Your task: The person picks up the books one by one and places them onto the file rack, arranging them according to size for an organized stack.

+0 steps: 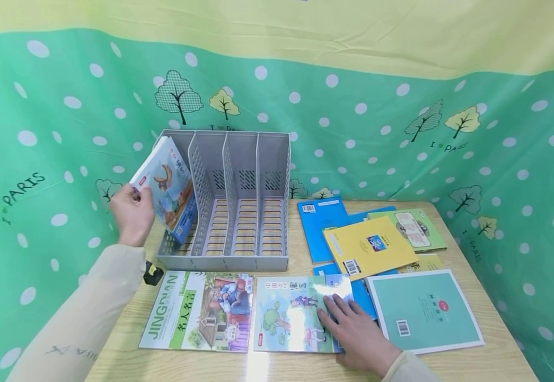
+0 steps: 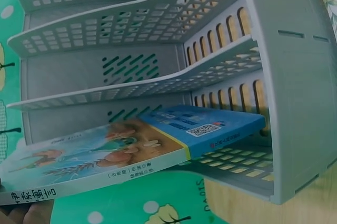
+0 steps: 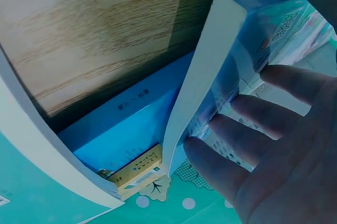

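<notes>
My left hand (image 1: 133, 212) grips the spine side of a paperback book (image 1: 172, 185) with a blue, brown-edged cover. The book stands tilted in the leftmost slot of a grey four-slot file rack (image 1: 224, 262); in the left wrist view, the blue bottom end of this book (image 2: 210, 124) reaches down inside that slot. Flat on the table, a glossy pale green book (image 1: 281, 313) lies under the fingertips of my right hand (image 1: 355, 334), its fingers spread and nearly straight. In the right wrist view the fingers (image 3: 284, 84) touch its shiny cover.
Left of the pale green book lies another book (image 1: 210, 313) with a house on its cover. To the right are overlapping books: yellow (image 1: 377, 254), blue (image 1: 319, 223), green (image 1: 424, 223) and teal (image 1: 429, 313). A patterned green cloth (image 1: 367, 116) hangs around the table.
</notes>
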### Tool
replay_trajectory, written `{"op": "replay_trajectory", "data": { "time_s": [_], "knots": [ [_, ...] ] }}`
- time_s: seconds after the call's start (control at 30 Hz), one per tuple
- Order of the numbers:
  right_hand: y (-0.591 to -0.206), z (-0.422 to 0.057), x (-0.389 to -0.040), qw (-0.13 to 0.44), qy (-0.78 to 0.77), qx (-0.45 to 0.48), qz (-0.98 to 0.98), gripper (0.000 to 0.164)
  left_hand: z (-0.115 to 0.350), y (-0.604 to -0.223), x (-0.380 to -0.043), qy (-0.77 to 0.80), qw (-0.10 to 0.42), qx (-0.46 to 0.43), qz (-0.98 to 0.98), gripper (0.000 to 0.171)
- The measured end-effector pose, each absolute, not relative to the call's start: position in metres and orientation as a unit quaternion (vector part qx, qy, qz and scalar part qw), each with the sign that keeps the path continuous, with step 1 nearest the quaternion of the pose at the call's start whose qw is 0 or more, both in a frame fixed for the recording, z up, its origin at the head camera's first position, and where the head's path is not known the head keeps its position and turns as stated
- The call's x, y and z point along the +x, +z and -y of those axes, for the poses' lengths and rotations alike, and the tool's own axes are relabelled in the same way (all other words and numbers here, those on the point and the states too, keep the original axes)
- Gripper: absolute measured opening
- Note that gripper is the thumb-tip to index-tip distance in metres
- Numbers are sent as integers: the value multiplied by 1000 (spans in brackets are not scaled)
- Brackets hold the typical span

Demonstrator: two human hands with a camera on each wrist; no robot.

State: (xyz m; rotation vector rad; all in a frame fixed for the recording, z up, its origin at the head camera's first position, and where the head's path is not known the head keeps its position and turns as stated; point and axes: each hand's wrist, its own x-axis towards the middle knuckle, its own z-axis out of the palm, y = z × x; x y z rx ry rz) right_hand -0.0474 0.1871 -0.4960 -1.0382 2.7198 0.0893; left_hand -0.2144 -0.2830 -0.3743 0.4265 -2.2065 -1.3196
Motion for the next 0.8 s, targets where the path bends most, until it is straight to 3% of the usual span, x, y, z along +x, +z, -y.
{"op": "replay_trajectory", "data": {
  "time_s": [0.43,0.8],
  "knots": [
    [-494,-186,-46,98,38,-364,-925,94,282,-383,-232,-443,345,150,814,24],
    [-490,-184,-45,107,37,-361,-926,90,280,-387,-236,-447,339,157,813,26]
  ]
}}
